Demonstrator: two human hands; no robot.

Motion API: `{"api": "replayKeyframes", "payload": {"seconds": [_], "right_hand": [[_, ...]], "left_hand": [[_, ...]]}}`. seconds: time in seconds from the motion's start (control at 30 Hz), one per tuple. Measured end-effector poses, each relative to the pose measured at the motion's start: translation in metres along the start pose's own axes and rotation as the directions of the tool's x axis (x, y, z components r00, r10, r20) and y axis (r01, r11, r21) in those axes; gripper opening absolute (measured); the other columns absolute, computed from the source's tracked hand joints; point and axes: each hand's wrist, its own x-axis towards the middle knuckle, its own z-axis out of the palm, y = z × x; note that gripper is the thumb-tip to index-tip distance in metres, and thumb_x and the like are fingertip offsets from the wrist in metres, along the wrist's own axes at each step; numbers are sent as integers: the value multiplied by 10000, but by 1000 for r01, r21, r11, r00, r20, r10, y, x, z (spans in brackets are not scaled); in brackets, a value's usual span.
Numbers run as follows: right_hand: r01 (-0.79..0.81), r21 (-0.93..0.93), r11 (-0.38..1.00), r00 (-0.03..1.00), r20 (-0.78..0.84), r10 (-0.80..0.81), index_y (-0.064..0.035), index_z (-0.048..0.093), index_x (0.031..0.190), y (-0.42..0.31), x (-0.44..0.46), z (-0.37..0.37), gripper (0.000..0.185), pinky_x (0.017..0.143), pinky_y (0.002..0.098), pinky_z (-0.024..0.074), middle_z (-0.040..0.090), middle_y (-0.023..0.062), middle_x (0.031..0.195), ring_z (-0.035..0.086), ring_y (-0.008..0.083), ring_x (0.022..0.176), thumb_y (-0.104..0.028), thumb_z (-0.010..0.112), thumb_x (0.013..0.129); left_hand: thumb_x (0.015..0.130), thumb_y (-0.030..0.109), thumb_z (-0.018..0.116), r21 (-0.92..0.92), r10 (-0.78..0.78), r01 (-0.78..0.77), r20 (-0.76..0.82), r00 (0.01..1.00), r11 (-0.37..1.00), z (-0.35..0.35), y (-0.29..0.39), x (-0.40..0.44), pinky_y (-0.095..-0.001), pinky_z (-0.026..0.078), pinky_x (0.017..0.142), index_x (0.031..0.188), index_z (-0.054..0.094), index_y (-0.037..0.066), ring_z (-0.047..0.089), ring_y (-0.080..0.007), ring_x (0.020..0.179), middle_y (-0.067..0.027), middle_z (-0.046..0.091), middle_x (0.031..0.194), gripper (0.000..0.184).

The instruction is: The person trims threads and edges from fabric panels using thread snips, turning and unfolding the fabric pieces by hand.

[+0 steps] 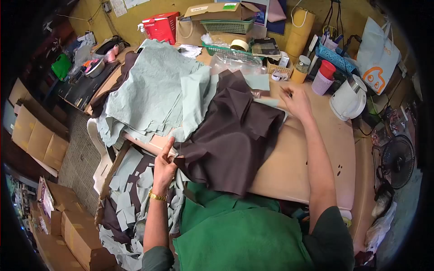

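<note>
A dark brown leather sheet (226, 144) lies creased and folded across the front of the table, its lower edge hanging near my body. My left hand (164, 168) grips the left corner of this sheet between thumb and fingers. Over the table's right half is my right hand (296, 103), its fingers drawn together; what they hold, if anything, is too small to make out. Just left of that hand, pale grey-green strips (266, 101) stick out from behind the brown leather. A pile of pale grey-green leather sheets (153, 81) lies to the left, partly touching the brown sheet.
Offcuts (129, 198) fill a bin below the table's left edge. A white electric kettle (349, 97), a pink cup (323, 80) and a jar (301, 68) stand at the right. Green baskets (226, 26) and a red box (162, 28) line the back. Cardboard boxes (83, 230) sit lower left.
</note>
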Motion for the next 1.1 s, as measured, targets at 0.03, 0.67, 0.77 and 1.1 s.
{"api": "replayKeyframes", "payload": {"seconds": [0.03, 0.67, 0.77, 1.1], "right_hand": [[-119, -72, 990, 990, 61, 124, -12, 689, 987, 10, -12, -1, 219, 763, 382, 512, 708, 178, 894, 695, 279, 841, -177, 696, 843], [-148, -308, 940, 988, -89, 126, -80, 628, 1148, 87, -68, 26, 366, 871, 443, 482, 637, 142, 1051, 626, 334, 1021, -296, 700, 861], [-105, -429, 897, 994, -56, 90, -91, 586, 1226, 99, -76, 30, 447, 941, 477, 443, 561, 149, 1149, 552, 354, 1103, -246, 727, 830], [355, 110, 928, 918, 147, -368, -99, 394, 1409, -25, -45, 68, 727, 1024, 428, 428, 459, 186, 1360, 487, 369, 1220, -135, 756, 779]], "left_hand": [[863, -85, 589, -98, -23, 20, -31, 999, 995, -1, -2, 1, -171, 439, 744, 1487, 403, 7, 487, 1, 724, 36, 592, 980, 658], [740, 42, 814, -12, 717, -749, 299, 629, 662, 78, 178, 31, -404, 456, 1042, 981, 740, 10, 666, -189, 1011, -87, 724, 1031, 254], [736, -19, 723, -162, 424, -399, 172, 889, 903, 61, 67, -17, -344, 429, 1025, 1111, 588, -4, 593, -141, 1008, -47, 620, 1040, 399], [692, 62, 704, 428, 159, -190, 108, 981, 884, -1, -50, -106, -344, 492, 858, 1246, 634, 54, 620, -283, 827, -122, 664, 911, 558]]}}
